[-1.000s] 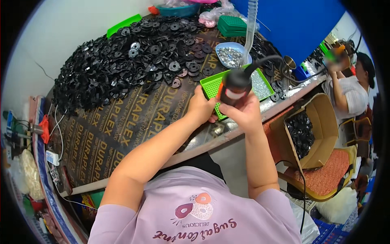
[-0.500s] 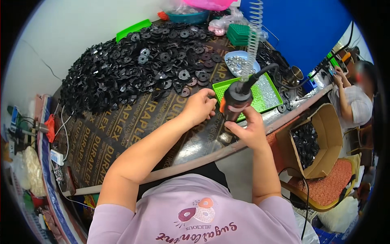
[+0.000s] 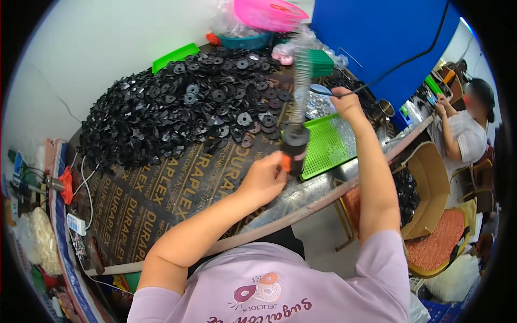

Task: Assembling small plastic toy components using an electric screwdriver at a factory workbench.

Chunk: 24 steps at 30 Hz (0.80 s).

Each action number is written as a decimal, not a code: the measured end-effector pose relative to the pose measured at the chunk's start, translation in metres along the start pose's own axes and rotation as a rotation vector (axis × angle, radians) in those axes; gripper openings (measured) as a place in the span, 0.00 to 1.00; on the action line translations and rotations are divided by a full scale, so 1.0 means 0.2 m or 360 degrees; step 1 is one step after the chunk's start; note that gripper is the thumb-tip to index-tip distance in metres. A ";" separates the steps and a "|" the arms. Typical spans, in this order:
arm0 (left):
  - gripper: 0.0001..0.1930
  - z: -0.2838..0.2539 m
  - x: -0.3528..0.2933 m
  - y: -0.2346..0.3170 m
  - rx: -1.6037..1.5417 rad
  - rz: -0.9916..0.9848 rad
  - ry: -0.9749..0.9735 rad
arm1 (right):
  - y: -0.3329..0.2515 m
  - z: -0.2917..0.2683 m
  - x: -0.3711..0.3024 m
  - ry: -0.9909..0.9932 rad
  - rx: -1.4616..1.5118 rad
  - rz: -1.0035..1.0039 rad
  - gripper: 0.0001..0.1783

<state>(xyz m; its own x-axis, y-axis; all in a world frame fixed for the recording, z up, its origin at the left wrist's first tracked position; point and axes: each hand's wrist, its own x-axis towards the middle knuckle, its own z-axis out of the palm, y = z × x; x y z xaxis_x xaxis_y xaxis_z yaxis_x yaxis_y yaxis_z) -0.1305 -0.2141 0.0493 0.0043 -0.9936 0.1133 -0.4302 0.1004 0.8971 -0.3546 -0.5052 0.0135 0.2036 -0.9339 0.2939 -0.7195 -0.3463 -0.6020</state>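
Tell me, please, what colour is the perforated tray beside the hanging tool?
Bright green tray, clearest in the head view.

The right hand [image 3: 347, 105] has let go of the black electric screwdriver [image 3: 295, 144] and reached out above the green perforated plastic tray [image 3: 323, 148]. The left hand [image 3: 265, 177] now steadies the tool alone.

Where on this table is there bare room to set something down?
The brown board lies bare between the pile of black discs and the near table edge, left of the left hand. The far side is buried in discs; the green tray fills the right.
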 end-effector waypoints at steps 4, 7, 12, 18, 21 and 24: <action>0.17 -0.11 -0.02 0.01 0.0043 0.0069 -0.0128 | 0.11 0.11 0.22 -0.0269 -0.0716 0.0052 0.11; 0.17 -0.08 0.01 -0.09 -0.0086 0.0449 -0.0015 | 0.14 0.15 0.26 -0.0339 -0.0739 0.0018 0.11; 0.13 -0.15 -0.07 -0.08 0.0021 0.0161 -0.0072 | -0.16 0.25 0.22 -0.0330 -0.0589 0.0168 0.14; 0.19 -0.16 -0.11 -0.01 0.0170 -0.0026 -0.0088 | 0.02 0.31 0.28 -0.0379 -0.0399 -0.0190 0.09; 0.23 -0.16 -0.15 -0.03 0.0063 -0.0027 -0.0064 | -0.22 0.38 0.20 -0.0315 -0.0327 -0.0102 0.14; 0.25 -0.17 -0.14 0.06 -0.0418 -0.0225 -0.0138 | -0.32 0.42 0.11 -0.0419 -0.0406 -0.0184 0.16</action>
<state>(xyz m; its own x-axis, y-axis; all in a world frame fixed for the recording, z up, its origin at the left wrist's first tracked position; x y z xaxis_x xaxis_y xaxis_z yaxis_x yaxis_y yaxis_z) -0.1050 -0.1825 0.0712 -0.0343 -0.9983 -0.0469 -0.1824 -0.0399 0.9824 -0.2474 -0.5115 -0.0034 0.4330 -0.8922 0.1283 -0.8171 -0.4486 -0.3620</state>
